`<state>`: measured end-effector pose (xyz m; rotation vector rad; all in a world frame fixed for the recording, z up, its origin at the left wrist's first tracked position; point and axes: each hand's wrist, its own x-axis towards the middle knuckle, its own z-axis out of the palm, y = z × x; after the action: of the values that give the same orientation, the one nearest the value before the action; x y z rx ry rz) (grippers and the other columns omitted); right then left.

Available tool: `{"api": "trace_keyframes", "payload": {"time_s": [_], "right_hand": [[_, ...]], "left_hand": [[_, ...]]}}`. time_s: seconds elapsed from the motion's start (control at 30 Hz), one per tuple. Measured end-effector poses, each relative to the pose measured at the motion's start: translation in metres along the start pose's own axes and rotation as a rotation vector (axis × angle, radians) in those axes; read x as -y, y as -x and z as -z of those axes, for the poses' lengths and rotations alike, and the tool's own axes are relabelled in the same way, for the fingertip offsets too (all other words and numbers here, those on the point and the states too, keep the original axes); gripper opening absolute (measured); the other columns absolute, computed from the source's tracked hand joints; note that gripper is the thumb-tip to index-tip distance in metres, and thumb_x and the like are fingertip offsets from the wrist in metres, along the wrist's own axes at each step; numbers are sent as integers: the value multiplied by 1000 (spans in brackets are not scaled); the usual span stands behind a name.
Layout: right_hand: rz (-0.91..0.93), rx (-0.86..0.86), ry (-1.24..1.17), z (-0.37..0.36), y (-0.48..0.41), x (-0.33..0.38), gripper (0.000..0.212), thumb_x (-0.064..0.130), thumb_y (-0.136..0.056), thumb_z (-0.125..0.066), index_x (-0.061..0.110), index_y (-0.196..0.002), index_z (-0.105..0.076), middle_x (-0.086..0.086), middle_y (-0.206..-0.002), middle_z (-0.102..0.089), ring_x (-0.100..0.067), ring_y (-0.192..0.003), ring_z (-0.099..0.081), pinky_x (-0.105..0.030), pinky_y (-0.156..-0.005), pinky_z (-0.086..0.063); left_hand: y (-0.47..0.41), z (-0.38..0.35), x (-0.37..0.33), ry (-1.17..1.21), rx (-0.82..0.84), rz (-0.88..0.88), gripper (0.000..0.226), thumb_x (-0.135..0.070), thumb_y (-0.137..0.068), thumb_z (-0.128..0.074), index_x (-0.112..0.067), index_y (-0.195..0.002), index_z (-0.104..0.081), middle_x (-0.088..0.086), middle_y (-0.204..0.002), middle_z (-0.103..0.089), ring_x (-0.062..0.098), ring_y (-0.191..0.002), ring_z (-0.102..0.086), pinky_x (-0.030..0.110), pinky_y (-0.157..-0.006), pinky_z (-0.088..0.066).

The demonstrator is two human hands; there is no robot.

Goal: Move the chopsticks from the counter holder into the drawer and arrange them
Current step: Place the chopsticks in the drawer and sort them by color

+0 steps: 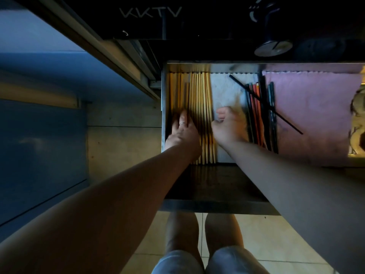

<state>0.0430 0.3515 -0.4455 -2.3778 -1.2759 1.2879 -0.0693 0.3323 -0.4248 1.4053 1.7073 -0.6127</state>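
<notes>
An open drawer (pixel 207 202) holds a row of pale wooden chopsticks (pixel 199 91) lying side by side along its left part. My left hand (pixel 182 131), with a ring on one finger, lies flat on the left end of that row, fingers pressing down. My right hand (pixel 230 126) rests on the white liner (pixel 225 89) just right of the row, fingers loosely curled, holding nothing that I can see. Dark and orange chopsticks (pixel 256 107) lie further right, with one thin black stick (pixel 264 103) lying slantwise across them.
A pink cloth liner (pixel 312 107) covers the drawer's right part. A dark counter above carries a round-based stand (pixel 273 47). Cabinet fronts (pixel 39 147) are to the left. Tiled floor (pixel 262 240) and my knees are below.
</notes>
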Motion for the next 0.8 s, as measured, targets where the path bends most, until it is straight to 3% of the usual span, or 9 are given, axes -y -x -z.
{"api": "trace_keyframes", "payload": {"time_s": [0.23,0.47,0.6,0.73,0.8], "right_hand": [[17,77,-78,-6,0,-4,29,8,-88,-56,15,-116,-59,-3,-119,-64,-17,-109,-59,-22,-82,-40],[68,115,-50,9,-4,-14,22,12,-89,-53,16,-109,-62,-5,-112,-65,-20,-105,-60,-24,-82,-42],[40,108,-62,21,-6,-17,22,13,-89,-52,18,-107,-65,0,-107,-64,-14,-97,-58,-22,-79,-40],[33,122,-90,32,-8,-21,21,15,-90,-54,15,-107,-66,1,-104,-65,-13,-94,-58,-21,-77,-39],[32,108,-94,36,-9,-25,20,17,-90,-56,16,-107,-67,-1,-108,-67,-14,-98,-59,-20,-79,-38]], "left_hand": [[0,8,-8,57,-24,50,74,-14,-90,-60,-11,-152,-19,10,-164,-3,32,-149,-9,47,-116,-30],[-7,14,-17,270,52,129,70,-33,-94,-58,-5,-151,-29,14,-163,-5,38,-145,-20,49,-113,-31],[-2,21,-20,313,56,165,61,-26,-92,-57,-5,-146,-37,17,-161,-10,39,-142,-24,50,-113,-32],[4,26,-23,409,53,131,45,-18,-91,-55,-7,-133,-49,17,-161,-2,41,-135,-35,51,-110,-36],[7,28,-28,456,43,74,47,-16,-91,-56,-9,-136,-47,15,-161,1,38,-130,-41,44,-105,-42]]}}
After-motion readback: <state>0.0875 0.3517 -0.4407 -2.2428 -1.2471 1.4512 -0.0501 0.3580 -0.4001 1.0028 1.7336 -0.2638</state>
